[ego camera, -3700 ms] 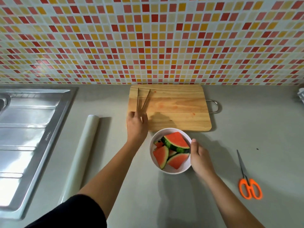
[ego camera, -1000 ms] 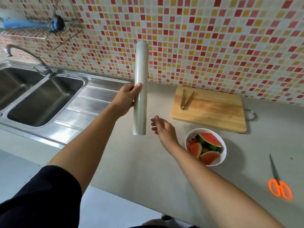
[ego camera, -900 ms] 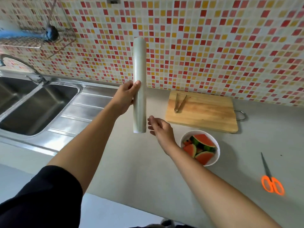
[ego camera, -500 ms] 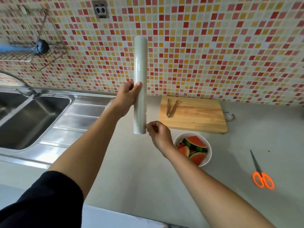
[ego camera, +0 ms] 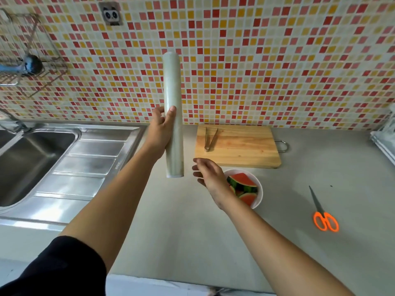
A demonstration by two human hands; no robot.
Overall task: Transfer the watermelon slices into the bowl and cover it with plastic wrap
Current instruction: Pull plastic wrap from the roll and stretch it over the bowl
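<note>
The slices (ego camera: 242, 180) already sit in the bowl (ego camera: 259, 197), beside the heel of your right hand (ego camera: 210, 178). Its fingers are spread and empty, near the bottom end of the roll (ego camera: 172, 86). Your left hand (ego camera: 161, 128) grips the upright roll mid-length. Covering remains. Your right wrist hides part of the bowl, and no loose film edge can be made out.
</note>
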